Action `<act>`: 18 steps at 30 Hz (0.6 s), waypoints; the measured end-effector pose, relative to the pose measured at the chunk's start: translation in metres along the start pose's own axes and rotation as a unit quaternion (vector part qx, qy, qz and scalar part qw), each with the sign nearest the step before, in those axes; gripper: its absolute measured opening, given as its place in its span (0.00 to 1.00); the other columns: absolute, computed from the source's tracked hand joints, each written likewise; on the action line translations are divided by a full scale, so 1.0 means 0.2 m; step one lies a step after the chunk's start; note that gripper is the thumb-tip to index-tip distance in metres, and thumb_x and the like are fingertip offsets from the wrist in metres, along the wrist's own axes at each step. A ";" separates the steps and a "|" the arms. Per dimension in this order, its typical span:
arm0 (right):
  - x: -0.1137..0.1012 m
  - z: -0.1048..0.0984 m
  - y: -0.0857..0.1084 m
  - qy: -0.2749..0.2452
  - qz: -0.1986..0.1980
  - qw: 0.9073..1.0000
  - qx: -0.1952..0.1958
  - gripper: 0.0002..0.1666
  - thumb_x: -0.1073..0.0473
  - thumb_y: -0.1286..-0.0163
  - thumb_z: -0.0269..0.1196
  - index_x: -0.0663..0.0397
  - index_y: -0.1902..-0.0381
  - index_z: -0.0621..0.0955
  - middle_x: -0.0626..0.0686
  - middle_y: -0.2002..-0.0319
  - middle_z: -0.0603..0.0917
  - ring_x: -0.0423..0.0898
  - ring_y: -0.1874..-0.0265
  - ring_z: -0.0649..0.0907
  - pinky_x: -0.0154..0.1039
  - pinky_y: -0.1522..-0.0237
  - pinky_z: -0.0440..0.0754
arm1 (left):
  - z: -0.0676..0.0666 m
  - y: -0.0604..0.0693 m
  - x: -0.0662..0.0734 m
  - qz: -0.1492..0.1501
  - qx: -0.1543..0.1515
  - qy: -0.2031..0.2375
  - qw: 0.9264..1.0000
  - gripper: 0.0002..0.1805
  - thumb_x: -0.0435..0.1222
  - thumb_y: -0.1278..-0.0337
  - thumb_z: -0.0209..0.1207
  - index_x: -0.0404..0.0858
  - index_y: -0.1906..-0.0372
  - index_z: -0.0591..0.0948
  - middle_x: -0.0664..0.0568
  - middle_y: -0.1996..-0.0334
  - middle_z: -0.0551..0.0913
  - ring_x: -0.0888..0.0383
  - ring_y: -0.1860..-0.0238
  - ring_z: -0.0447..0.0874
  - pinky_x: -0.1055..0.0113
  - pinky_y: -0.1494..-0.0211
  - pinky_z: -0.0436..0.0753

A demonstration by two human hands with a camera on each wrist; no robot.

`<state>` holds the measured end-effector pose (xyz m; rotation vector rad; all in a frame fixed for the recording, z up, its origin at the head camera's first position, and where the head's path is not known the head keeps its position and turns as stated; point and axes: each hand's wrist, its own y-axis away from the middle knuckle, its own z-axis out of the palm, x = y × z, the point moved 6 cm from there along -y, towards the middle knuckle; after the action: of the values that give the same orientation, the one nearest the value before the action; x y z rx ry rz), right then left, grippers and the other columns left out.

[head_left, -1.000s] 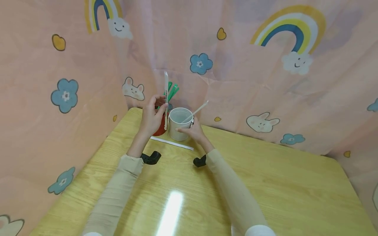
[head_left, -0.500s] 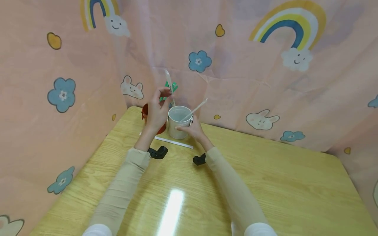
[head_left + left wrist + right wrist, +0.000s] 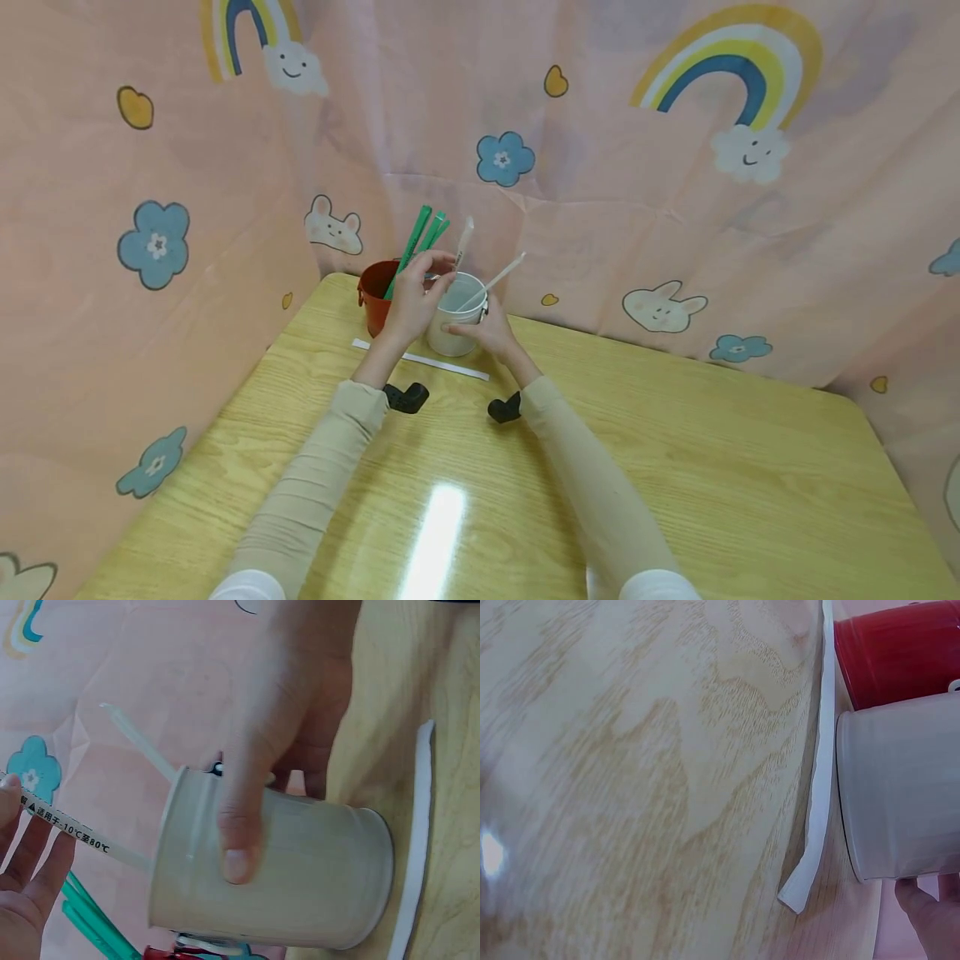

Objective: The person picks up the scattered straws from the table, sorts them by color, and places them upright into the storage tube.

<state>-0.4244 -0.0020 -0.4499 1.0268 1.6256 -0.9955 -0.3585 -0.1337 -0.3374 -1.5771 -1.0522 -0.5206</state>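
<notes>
Between its thumb and fingers my left hand (image 3: 416, 292) pinches a white wrapped straw (image 3: 465, 240) with black print. The straw leans over the mouth of a white bucket (image 3: 448, 340); in the left wrist view its lower end reaches the bucket's rim. A second white straw (image 3: 506, 271) stands tilted in that bucket. My right hand (image 3: 491, 327) grips the bucket's right side, thumb across the front. Left of it, partly behind my left hand, is a red bucket (image 3: 377, 310) holding several green wrapped straws (image 3: 414, 242).
A white strip (image 3: 446, 367) lies on the wooden table (image 3: 675, 467) in front of the buckets. Behind the table hangs a pink printed cloth (image 3: 585, 167). Black wrist mounts (image 3: 408, 398) stick out under both wrists.
My left hand has moved right with the white straw, from in front of the red bucket to over the white bucket, and lowered it. The right hand stays on the bucket.
</notes>
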 end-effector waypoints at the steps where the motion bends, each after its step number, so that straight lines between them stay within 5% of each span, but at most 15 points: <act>1: 0.00 0.00 0.00 0.001 0.002 1.000 -0.002 0.53 0.66 0.52 0.75 0.56 0.31 0.60 0.57 0.38 0.72 0.52 0.39 0.72 0.47 0.33 0.68 | 0.01 0.00 -0.01 -0.002 -0.007 -0.006 1.000 0.13 0.31 0.37 0.58 0.32 0.49 0.78 0.40 0.55 0.80 0.49 0.54 0.81 0.55 0.50 0.84; 10: -0.15 0.00 0.05 -0.015 -0.021 0.999 -0.037 0.53 0.70 0.50 0.72 0.63 0.30 0.57 0.65 0.36 0.69 0.59 0.38 0.71 0.51 0.34 0.69 | 0.09 0.04 -0.07 0.015 -0.054 -0.064 0.996 0.11 0.29 0.38 0.58 0.34 0.51 0.81 0.42 0.57 0.80 0.50 0.55 0.81 0.57 0.51 0.84; 18: -0.15 0.00 0.05 -0.029 -0.023 0.998 -0.044 0.52 0.72 0.49 0.71 0.64 0.30 0.56 0.66 0.35 0.68 0.60 0.38 0.72 0.50 0.34 0.70 | 0.13 0.05 -0.08 0.017 -0.069 -0.098 0.993 0.12 0.30 0.38 0.58 0.35 0.51 0.82 0.43 0.58 0.81 0.50 0.57 0.81 0.58 0.52 0.84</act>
<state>-0.4079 -0.0041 -0.4234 0.8965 1.6372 -0.9668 -0.3644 -0.1152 -0.3627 -1.7931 -1.1535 -0.4289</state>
